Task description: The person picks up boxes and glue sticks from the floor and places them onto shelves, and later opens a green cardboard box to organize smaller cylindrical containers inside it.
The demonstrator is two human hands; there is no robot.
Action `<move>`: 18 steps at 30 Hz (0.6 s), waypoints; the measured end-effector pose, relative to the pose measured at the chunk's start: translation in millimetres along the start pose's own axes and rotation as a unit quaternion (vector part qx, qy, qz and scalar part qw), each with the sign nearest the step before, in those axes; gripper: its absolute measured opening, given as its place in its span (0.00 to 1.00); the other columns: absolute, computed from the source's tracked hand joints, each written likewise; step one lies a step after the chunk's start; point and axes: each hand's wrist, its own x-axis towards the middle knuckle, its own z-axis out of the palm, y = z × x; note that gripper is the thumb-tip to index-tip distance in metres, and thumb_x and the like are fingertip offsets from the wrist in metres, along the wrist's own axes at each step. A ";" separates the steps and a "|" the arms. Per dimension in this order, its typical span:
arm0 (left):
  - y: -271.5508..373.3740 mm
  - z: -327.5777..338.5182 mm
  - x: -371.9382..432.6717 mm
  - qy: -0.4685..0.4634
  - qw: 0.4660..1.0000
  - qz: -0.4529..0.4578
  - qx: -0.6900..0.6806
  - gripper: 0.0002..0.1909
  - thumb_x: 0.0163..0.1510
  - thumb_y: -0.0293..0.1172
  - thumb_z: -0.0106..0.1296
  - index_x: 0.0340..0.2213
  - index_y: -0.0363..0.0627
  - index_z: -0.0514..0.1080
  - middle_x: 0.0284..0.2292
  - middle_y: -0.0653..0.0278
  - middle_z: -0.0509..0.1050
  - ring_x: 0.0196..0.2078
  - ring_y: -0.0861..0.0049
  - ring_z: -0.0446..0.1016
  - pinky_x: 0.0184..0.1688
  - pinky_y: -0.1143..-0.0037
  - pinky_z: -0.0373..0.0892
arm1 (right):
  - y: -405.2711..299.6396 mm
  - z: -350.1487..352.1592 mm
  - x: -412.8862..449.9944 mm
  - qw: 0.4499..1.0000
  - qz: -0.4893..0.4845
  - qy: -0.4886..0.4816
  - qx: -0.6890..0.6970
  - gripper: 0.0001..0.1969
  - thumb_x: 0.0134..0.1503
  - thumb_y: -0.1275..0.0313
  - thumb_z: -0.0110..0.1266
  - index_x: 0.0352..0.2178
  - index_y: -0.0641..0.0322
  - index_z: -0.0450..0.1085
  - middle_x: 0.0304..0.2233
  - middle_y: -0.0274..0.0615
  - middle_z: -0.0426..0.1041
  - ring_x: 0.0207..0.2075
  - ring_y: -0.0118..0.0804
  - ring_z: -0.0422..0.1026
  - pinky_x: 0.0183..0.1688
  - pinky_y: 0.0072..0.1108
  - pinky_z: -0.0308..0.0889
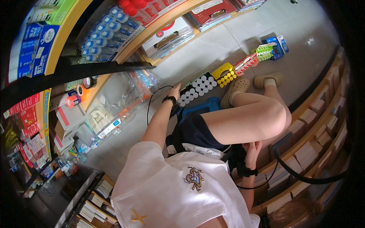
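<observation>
My left hand point(174, 91), with a black band at its wrist, is at the near end of a dark green box point(210, 75) of white-capped items point(199, 87) on the floor. Its fingers touch that end; whether they grip it is unclear. A yellow box point(223, 70) of yellow-capped items, a box of red-tipped items point(247, 64), a green carton point(265, 52) and blue packages point(275, 47) continue the row. My right hand point(252, 152) is beneath my bent thigh beside a black strapped item; its fingertips are partly hidden, so its hold cannot be told.
Wooden shelves point(134, 47) at the left carry bottles, clipboards point(168, 40) and packets. Book-filled shelves point(308, 152) curve along the right. A blue plastic stool point(209, 105) is partly under me. Black cables point(148, 111) run near both arms. My clogs point(238, 87) stand beside the row.
</observation>
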 end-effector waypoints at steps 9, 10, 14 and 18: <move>26.4 -20.2 -6.0 -0.071 0.997 -0.006 -0.021 0.29 0.46 0.13 0.34 0.50 0.49 0.57 0.46 0.47 0.63 0.47 0.54 0.63 0.45 0.66 0.62 | -1.6 -11.0 -2.9 0.998 0.012 -0.027 -0.048 0.07 0.55 0.72 0.43 0.29 0.66 0.65 0.20 0.34 0.67 0.19 0.24 0.65 0.22 0.14 0.61; 20.9 -20.2 -5.3 -0.072 0.997 -0.003 -0.019 0.29 0.46 0.13 0.34 0.50 0.49 0.57 0.46 0.47 0.63 0.47 0.54 0.63 0.45 0.66 0.62 | -1.1 -10.4 -4.4 0.999 0.012 -0.023 -0.046 0.07 0.55 0.72 0.43 0.29 0.66 0.65 0.20 0.34 0.67 0.19 0.24 0.65 0.22 0.14 0.61; 1.1 -24.7 -1.5 -0.065 0.997 0.048 0.019 0.24 0.45 0.17 0.35 0.46 0.45 0.62 0.41 0.47 0.67 0.45 0.54 0.65 0.44 0.65 0.62 | -4.2 -6.6 -8.6 0.999 0.020 0.016 -0.033 0.07 0.55 0.73 0.43 0.29 0.66 0.65 0.20 0.34 0.68 0.20 0.23 0.65 0.22 0.12 0.61; -20.9 -33.7 -2.4 -0.028 0.998 0.050 -0.008 0.22 0.45 0.19 0.39 0.44 0.49 0.64 0.39 0.48 0.69 0.42 0.53 0.66 0.43 0.64 0.63 | -4.8 -7.7 -2.9 0.999 0.014 -0.030 -0.024 0.08 0.55 0.70 0.45 0.31 0.67 0.64 0.22 0.36 0.68 0.21 0.23 0.66 0.22 0.14 0.62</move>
